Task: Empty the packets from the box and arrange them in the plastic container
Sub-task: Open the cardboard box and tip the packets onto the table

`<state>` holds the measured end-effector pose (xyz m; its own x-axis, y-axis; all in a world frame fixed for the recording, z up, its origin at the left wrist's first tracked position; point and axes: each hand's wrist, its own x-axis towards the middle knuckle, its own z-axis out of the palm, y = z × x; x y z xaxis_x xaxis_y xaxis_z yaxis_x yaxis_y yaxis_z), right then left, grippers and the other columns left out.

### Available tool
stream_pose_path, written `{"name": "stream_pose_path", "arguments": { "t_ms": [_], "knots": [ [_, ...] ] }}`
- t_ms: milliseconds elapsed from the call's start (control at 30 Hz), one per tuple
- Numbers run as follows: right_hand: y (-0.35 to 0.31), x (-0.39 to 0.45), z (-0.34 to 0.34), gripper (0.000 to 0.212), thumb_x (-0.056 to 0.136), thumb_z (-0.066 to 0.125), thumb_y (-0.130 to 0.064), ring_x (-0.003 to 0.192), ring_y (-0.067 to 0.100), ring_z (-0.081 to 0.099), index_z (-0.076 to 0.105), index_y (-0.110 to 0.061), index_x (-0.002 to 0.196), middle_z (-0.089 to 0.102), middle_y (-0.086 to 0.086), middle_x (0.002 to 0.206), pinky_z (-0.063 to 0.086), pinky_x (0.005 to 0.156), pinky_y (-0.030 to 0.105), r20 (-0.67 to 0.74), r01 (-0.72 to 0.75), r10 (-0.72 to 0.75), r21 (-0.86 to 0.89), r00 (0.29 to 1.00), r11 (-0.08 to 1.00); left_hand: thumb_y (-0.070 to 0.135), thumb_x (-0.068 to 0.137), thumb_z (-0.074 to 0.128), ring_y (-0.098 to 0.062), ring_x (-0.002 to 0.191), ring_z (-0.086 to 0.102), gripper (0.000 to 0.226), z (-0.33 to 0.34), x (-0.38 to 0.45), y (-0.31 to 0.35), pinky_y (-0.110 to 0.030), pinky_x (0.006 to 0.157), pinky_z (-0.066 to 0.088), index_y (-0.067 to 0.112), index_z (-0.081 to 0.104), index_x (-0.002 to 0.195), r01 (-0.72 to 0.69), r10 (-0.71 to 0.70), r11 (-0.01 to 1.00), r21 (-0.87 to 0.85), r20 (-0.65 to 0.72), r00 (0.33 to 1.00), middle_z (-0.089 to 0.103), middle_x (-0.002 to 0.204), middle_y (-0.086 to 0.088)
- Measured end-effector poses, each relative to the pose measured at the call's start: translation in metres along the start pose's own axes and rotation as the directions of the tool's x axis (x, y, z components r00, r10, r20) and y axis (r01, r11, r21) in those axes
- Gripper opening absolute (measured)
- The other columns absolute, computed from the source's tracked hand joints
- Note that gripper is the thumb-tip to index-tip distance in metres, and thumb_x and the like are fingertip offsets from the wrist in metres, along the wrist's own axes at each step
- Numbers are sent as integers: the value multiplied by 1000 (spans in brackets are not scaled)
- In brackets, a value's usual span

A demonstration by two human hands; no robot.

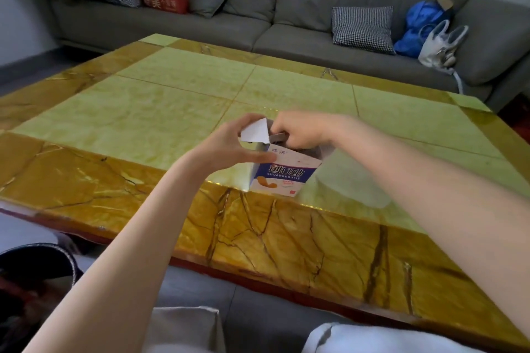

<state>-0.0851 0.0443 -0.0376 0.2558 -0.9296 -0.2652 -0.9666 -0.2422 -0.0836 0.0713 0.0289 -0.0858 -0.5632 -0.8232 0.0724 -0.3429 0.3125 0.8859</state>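
Head view looks down on a white and blue box [282, 173] standing tilted on the counter [177, 100], just past the seam where the brown marble border meets the green centre. Left grip [229, 142] holds the box from its 9 o'clock side, thumb curled along the near top edge and fingers bending back the white lid flap [255, 132]. Right grip [301, 130] comes in from 2 o'clock with fingers curled down into the open mouth, pinching a dark packet [276, 137] at the top (how many packets lie deeper inside cannot be told). A clear plastic container [361, 183] sits touching or just beside the box at its 3 o'clock, partly under the right forearm. Green counter spreads wide toward 12 and 10 o'clock; the near edge lies at 6 o'clock, the right edge well apart at 3. A grey sofa [301, 37] lines the far side.
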Motion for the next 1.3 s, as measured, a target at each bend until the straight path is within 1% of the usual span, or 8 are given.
{"name": "stream_pose_path", "arguments": {
  "t_ms": [167,400,533,767,967,1100,1200,1300],
  "knots": [
    [2,1,-7,23,82,53,1,77,21,58,73,-6,91,71,12,89,43,63,27,-272,50,-7,154,962,987,25,71,77,-6,96,54,64,-15,3,9,-16,66,48,19,47,127,-21,30,997,72,-124,992,55,107,9],
    [16,0,-23,23,77,70,-10,80,26,60,72,-3,99,70,20,94,45,69,29,-520,50,170,382,837,923,30,68,79,-19,103,53,71,-27,3,14,-36,83,50,19,45,130,22,41,968,251,-243,969,57,110,1],
    [31,-1,-25,23,79,70,-12,65,28,54,70,4,95,64,23,80,43,63,33,-502,-52,349,514,792,856,35,69,77,-26,118,38,82,-20,0,15,-36,92,38,20,35,138,52,166,806,590,-309,936,47,128,-8],
    [45,-7,-10,19,79,70,-5,82,30,67,66,-1,97,68,19,99,57,72,40,-223,-279,629,752,745,597,23,71,75,-25,121,34,81,-23,-2,4,-39,85,46,23,31,139,85,184,739,669,-321,929,40,132,-5],
    [18,-1,3,28,78,68,0,62,25,59,62,-7,105,56,13,91,54,52,30,-56,-485,612,556,789,675,21,73,75,-27,122,34,81,-30,-4,1,-43,86,47,22,29,140,116,168,784,609,-389,906,39,134,-5],
    [7,1,2,57,80,70,-17,85,28,65,48,-7,132,58,11,121,55,65,33,0,-523,536,219,844,824,20,73,75,-28,119,37,81,-30,-5,3,-40,87,43,20,30,140,89,185,811,578,-397,899,41,134,-6],
    [6,-1,-14,36,85,59,-17,102,29,61,59,-14,120,62,8,118,45,77,27,-261,-497,482,12,836,868,20,73,75,-28,119,37,82,-29,-5,5,-40,87,42,21,29,141,75,186,813,578,-379,906,41,134,-5],
    [-1,-1,-30,23,86,55,-13,100,27,62,69,-13,105,68,9,105,48,83,30,-479,-222,264,144,837,964,21,71,76,-28,117,38,84,-30,-4,5,-39,87,41,20,30,141,53,190,817,575,-354,916,42,133,-6]
  ]
}}
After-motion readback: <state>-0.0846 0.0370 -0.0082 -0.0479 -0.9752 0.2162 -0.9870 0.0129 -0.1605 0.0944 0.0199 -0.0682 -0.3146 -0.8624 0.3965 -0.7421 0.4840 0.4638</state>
